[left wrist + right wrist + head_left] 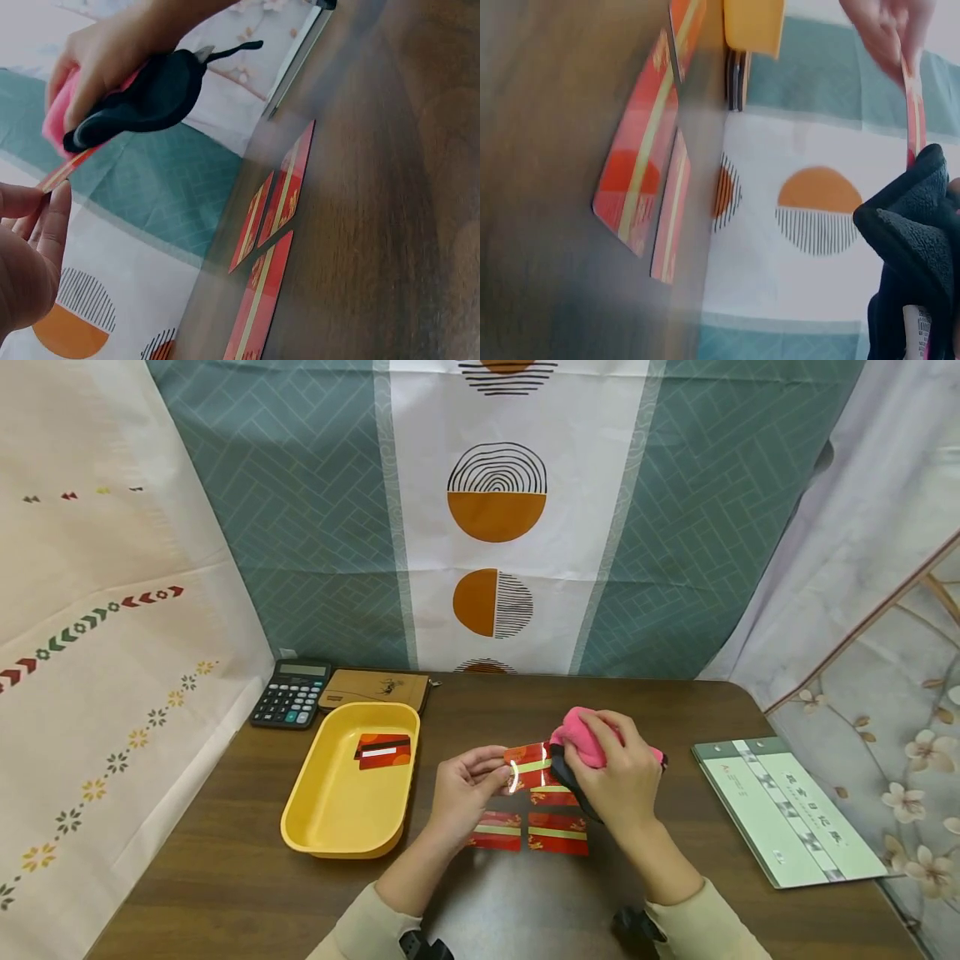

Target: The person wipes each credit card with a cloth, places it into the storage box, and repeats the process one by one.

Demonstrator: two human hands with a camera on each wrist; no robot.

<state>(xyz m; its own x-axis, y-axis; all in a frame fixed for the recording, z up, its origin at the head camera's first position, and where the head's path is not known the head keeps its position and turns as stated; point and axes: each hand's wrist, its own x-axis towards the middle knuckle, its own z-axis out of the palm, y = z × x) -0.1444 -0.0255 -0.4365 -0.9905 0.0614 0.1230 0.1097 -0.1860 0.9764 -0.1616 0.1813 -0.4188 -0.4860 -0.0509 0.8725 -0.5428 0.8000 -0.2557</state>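
My left hand [467,785] pinches the left end of a red card [525,767] with a gold stripe, raised above the table. A pink and black cloth [587,737] is bunched in my right hand [621,770], its fingers curled round it. The cloth covers the card's right end; in the right wrist view its dark side [911,202] folds over that end. Under the hands, three similar red cards lie on the table: one at front right [558,835], one at front left [497,832] and one behind [555,797], partly hidden by the held card and cloth.
Left of the hands stands a yellow tray [337,810] with red cards [385,753] overlapping inside. Behind it are a black calculator [291,696] and a brown zipped case [375,688]. A pale green folder [787,814] lies at the right table edge. Patterned curtains hang around the table.
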